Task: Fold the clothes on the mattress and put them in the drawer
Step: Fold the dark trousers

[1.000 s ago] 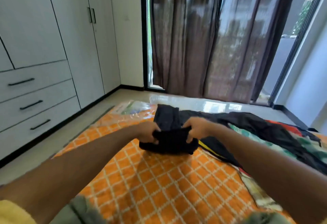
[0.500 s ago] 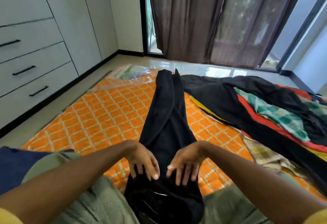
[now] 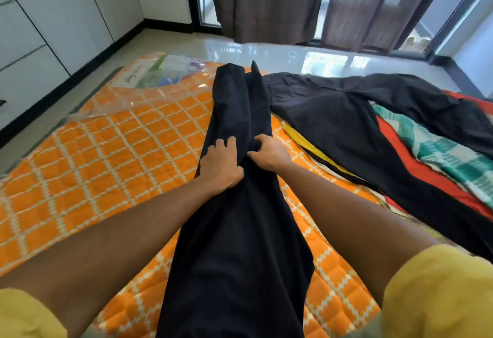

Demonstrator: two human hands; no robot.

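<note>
A pair of black trousers [image 3: 240,177] is laid lengthwise on the orange quilted mattress [image 3: 101,156], with the waist end near and the leg ends far, toward the curtained glass door [image 3: 293,1]. The legs are stacked one upon the other, so that a single narrow strip is presented for folding.

The left hand [image 3: 220,163] is laid on the left side of the trousers about midway along them, the fingers [image 3: 224,145] extended and slightly spread against the cloth. This placement appears intended to hold the fabric flat. The right hand [image 3: 268,152] is set just beside it on the right side, its fingers curled, and a ridge of fabric appears to be pinched along the centre line. The pinch is judged to serve as the crease point for the next fold.

A heap of unfolded clothes [image 3: 400,135] is spread on the right part of the mattress, including a second dark garment, a red piece and a green checked cloth. A clear plastic wrapper [image 3: 160,76] lies at the far left corner of the mattress. White cabinet fronts [image 3: 40,30] stand at the left; whether a drawer is open cannot be told.
</note>
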